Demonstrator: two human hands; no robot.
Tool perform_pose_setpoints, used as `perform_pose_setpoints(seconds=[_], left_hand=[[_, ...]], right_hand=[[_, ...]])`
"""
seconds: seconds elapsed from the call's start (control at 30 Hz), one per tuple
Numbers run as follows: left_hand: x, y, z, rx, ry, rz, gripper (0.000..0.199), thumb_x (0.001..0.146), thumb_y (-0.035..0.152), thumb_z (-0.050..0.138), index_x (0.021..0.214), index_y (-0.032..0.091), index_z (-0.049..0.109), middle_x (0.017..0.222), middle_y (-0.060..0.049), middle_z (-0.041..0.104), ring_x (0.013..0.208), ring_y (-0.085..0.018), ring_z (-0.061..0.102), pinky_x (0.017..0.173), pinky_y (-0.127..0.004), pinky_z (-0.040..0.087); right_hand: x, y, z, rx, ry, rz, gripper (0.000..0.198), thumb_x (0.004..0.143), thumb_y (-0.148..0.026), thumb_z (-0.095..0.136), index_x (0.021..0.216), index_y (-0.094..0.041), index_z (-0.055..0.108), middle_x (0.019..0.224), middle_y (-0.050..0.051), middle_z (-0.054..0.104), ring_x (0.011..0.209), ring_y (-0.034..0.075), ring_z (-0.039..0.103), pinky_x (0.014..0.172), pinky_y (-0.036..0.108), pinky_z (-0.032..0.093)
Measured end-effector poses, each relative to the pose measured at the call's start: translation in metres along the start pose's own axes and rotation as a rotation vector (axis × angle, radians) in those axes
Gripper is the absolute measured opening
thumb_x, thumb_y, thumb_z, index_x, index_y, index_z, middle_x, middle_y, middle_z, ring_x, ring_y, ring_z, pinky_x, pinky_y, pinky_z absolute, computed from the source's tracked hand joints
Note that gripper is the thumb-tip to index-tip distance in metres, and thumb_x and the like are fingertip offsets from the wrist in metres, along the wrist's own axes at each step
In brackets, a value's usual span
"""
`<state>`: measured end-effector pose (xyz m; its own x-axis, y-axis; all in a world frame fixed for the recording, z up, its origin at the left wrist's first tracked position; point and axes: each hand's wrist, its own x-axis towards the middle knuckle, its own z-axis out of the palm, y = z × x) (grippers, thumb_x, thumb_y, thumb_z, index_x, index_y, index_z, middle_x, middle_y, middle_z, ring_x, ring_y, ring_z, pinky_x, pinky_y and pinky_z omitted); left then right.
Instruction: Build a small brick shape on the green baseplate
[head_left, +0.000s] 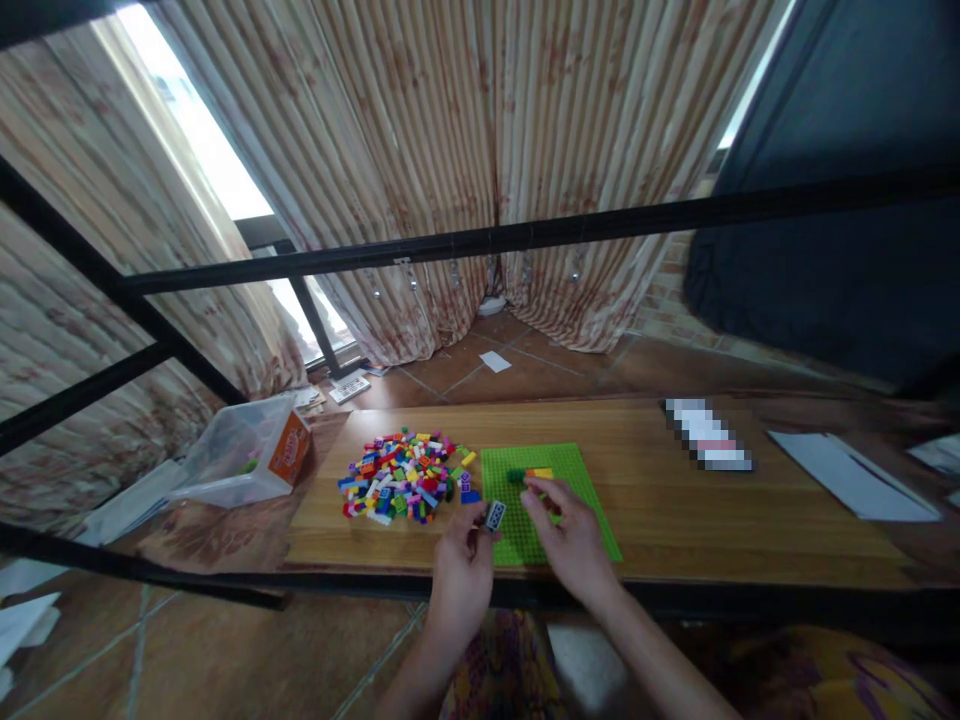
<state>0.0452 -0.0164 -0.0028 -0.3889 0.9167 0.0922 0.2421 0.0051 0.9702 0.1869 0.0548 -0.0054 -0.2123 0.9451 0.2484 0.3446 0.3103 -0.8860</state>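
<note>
My left hand (460, 565) is closed, its thumb and fingers pinching a grey toy brick (495, 516) tilted over the left edge of the green baseplate (592, 510). My right hand (570, 530) hovers over the baseplate with curved fingers slightly apart and nothing visible between them. Just beyond its fingertips, a dark green brick (516, 475) and a yellow-orange brick (541, 473) sit in a row on the plate. Whether the fingers touch them I cannot tell. A blue brick (470, 497) and a purple brick (466, 480) lie between the plate and the pile.
A heap of mixed coloured bricks (405, 475) covers the left of the wooden table (645, 500). Beyond it stands a clear plastic box (232, 455). At right are a blurred-out phone-like object (709, 436) and white paper (851, 475). A black metal bar (450, 243) crosses behind.
</note>
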Motion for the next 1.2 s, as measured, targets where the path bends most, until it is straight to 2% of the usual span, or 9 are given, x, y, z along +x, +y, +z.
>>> perform_pose_setpoints(seconds=[0.1, 0.27, 0.47, 0.7, 0.87, 0.93, 1.07, 1.2], left_hand=[[-0.017, 0.005, 0.003, 0.214, -0.032, 0.142, 0.029, 0.086, 0.019, 0.047, 0.109, 0.020, 0.064, 0.105, -0.008, 0.067, 0.098, -0.020, 0.064, 0.089, -0.035, 0.053], [-0.045, -0.004, 0.010, 0.339, -0.082, 0.198, 0.034, 0.088, 0.019, 0.045, 0.117, 0.022, 0.061, 0.103, -0.008, 0.066, 0.094, -0.019, 0.066, 0.083, -0.032, 0.056], [-0.054, -0.009, 0.013, 0.377, -0.135, 0.199, 0.036, 0.089, 0.019, 0.044, 0.120, 0.026, 0.060, 0.104, -0.007, 0.067, 0.092, -0.018, 0.067, 0.082, -0.029, 0.056], [-0.060, -0.003, 0.010, 0.324, -0.271, 0.231, 0.036, 0.089, 0.018, 0.044, 0.118, 0.025, 0.063, 0.107, -0.008, 0.067, 0.097, -0.019, 0.065, 0.085, -0.031, 0.055], [-0.057, -0.002, 0.004, 0.308, -0.315, 0.166, 0.025, 0.088, 0.018, 0.045, 0.093, 0.024, 0.069, 0.092, -0.006, 0.068, 0.086, -0.017, 0.065, 0.078, -0.028, 0.053], [-0.050, -0.001, 0.000, 0.329, -0.285, 0.137, 0.023, 0.086, 0.017, 0.046, 0.091, 0.023, 0.068, 0.088, -0.005, 0.067, 0.082, -0.017, 0.064, 0.075, -0.028, 0.053], [-0.020, -0.005, -0.013, 0.425, -0.114, 0.156, 0.028, 0.083, 0.016, 0.047, 0.105, 0.020, 0.064, 0.097, -0.007, 0.066, 0.091, -0.020, 0.064, 0.081, -0.034, 0.052], [0.018, -0.024, -0.025, 0.665, 0.017, 0.157, 0.030, 0.081, 0.010, 0.047, 0.105, 0.019, 0.063, 0.102, -0.009, 0.065, 0.096, -0.022, 0.063, 0.085, -0.036, 0.051]], right_hand=[[-0.038, -0.016, 0.015, 0.160, -0.065, 0.152, 0.036, 0.083, -0.048, 0.058, 0.106, -0.022, 0.067, 0.096, 0.006, 0.070, 0.086, 0.020, 0.065, 0.076, 0.030, 0.051], [-0.070, -0.017, 0.023, 0.386, -0.015, 0.284, 0.035, 0.081, -0.047, 0.061, 0.099, -0.019, 0.069, 0.091, 0.007, 0.073, 0.089, 0.023, 0.067, 0.075, 0.030, 0.053], [-0.078, -0.019, 0.013, 0.397, -0.021, 0.306, 0.036, 0.081, -0.047, 0.062, 0.102, -0.019, 0.070, 0.091, 0.008, 0.073, 0.089, 0.023, 0.067, 0.076, 0.031, 0.054], [-0.089, -0.009, 0.005, 0.340, -0.143, 0.287, 0.033, 0.085, -0.043, 0.057, 0.104, -0.020, 0.071, 0.100, 0.009, 0.072, 0.085, 0.022, 0.067, 0.083, 0.032, 0.052], [-0.099, 0.000, 0.006, 0.428, -0.208, 0.297, 0.034, 0.083, -0.042, 0.059, 0.106, -0.021, 0.071, 0.099, 0.009, 0.072, 0.097, 0.024, 0.065, 0.087, 0.035, 0.051], [-0.100, 0.004, 0.005, 0.450, -0.206, 0.336, 0.039, 0.081, -0.044, 0.061, 0.111, -0.020, 0.068, 0.093, 0.008, 0.072, 0.091, 0.023, 0.066, 0.084, 0.035, 0.052], [-0.095, 0.012, -0.002, 0.529, -0.091, 0.421, 0.052, 0.081, -0.047, 0.060, 0.124, -0.018, 0.055, 0.083, 0.005, 0.069, 0.074, 0.018, 0.065, 0.075, 0.035, 0.054], [-0.085, 0.016, -0.015, 0.539, -0.017, 0.413, 0.047, 0.081, -0.049, 0.061, 0.117, -0.020, 0.051, 0.093, 0.007, 0.070, 0.081, 0.019, 0.066, 0.081, 0.038, 0.053]])
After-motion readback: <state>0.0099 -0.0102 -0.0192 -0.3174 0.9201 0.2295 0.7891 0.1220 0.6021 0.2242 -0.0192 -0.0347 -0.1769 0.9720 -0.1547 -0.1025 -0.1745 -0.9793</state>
